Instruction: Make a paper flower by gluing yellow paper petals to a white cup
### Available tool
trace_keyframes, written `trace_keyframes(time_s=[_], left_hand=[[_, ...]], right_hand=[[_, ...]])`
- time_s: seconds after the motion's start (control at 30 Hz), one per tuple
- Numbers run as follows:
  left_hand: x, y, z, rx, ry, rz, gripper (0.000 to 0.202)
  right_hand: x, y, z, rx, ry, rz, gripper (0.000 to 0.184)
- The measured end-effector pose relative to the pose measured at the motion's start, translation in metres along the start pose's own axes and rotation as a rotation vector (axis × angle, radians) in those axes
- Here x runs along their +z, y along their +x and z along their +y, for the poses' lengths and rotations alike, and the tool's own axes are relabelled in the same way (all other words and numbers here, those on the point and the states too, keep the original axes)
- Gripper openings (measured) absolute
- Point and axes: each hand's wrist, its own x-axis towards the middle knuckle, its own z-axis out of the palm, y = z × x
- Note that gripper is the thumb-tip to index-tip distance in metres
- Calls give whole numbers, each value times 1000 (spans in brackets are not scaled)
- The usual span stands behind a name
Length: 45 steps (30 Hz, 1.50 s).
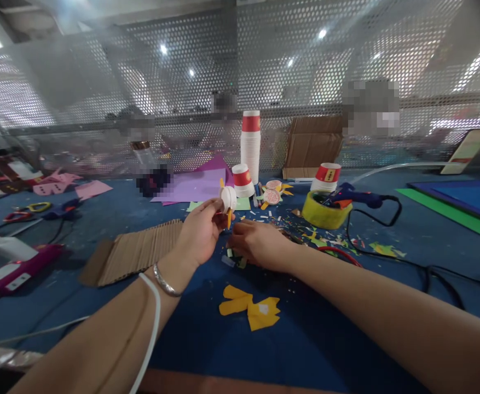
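Observation:
My left hand [202, 230], with a silver bracelet at the wrist, pinches a small white round paper piece [228, 198] that has yellow paper bits sticking out above and below. Just right of it, my right hand [260, 243] is lowered to the table among small paper scraps. Its fingers are curled, and whatever they grip is hidden. A short translucent piece [228, 261] lies by its fingertips. Nearer to me are yellow paper cutouts [263, 314], one with a jagged edge and a white patch. Two round paper pieces [271, 197] with yellow points lie beyond my hands.
A blue glue gun [358, 196] rests on a yellow tape roll [325, 214], its black cord trailing right. Stacked paper cups [250, 150] stand at the back. Corrugated cardboard [141, 249] and a magenta power strip [22, 268] lie left. A white cable [154, 323] crosses my left forearm.

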Motion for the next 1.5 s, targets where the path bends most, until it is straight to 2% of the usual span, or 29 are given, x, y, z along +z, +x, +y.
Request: trace_keyframes(time_s=[0.23,0.3,0.4,0.57,0.73,0.9,1.17,1.5], left_hand=[[-3,0,1,-91,56,-22,10],[-3,-1,1,-129,84,-44,11],[-1,-4,1,-175,136,-85,15],[2,-9,-2,-187,238,-222,16],[1,-9,-5,-184,277,-313,7],[-2,-8,-8,-132,340,-384,10],[-6,-8,-13,-71,455,-445,15],[-3,-11,-11,-70,520,-456,20]], right_hand=[[-21,-22,0,75,119,122,17],[-29,-33,1,155,317,215,15],[-38,-48,5,264,520,259,20],[-47,-60,10,306,787,305,28],[-48,-58,11,328,908,290,29],[-45,-56,11,354,1011,210,30],[-45,-56,11,357,1061,156,34],[-46,-56,11,367,1086,91,26]])
